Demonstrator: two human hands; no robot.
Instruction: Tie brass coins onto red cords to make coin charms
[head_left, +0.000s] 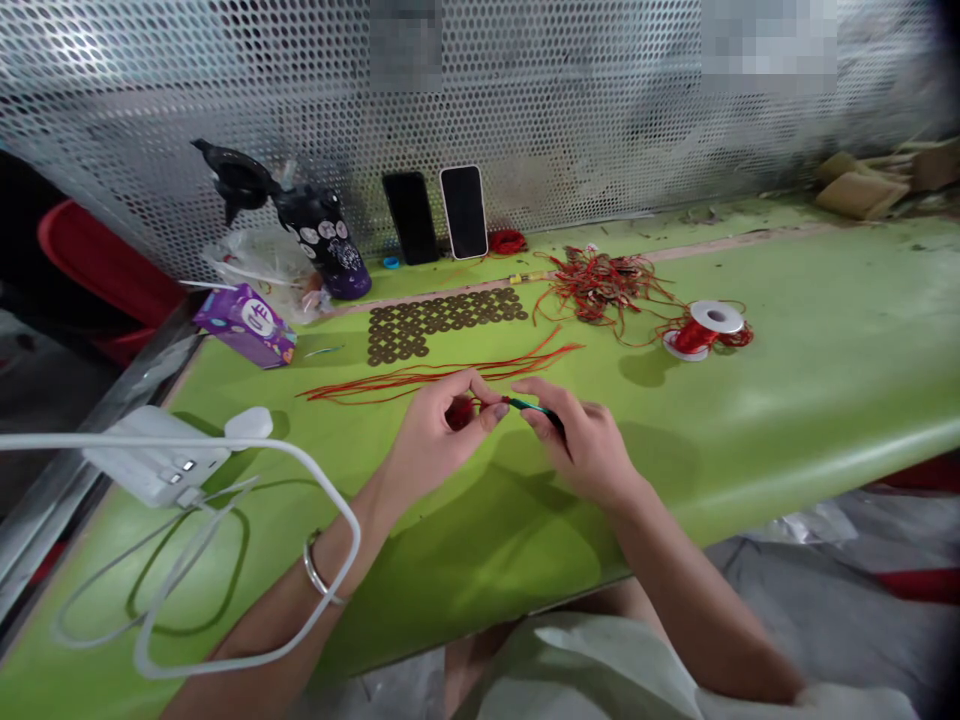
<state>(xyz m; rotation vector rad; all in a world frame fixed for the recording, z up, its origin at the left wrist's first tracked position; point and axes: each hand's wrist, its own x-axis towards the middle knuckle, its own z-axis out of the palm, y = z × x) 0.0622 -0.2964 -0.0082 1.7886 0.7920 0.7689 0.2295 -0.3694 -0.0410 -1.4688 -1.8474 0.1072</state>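
Observation:
My left hand [442,425] is closed, thumb and forefinger pinching red cord [461,412] above the table. My right hand [581,435] grips a slim green tool [531,407] with a dark rear end, like a crochet hook. Its tip meets the red cord at my left fingertips; the exact contact is too small to make out. Just beyond my hands lie several cut red cords [375,382], stretched out side by side. Farther back, brown coin-like discs [450,315] with holes are laid out in rows.
A tangled heap of red cords with discs [604,285] lies behind right, near a cord spool [697,335]. Two phones [465,212] lean on the mesh wall, beside a dark bottle [326,245]. A purple box [247,325], white charger [157,460] and looping cable [349,520] are at left.

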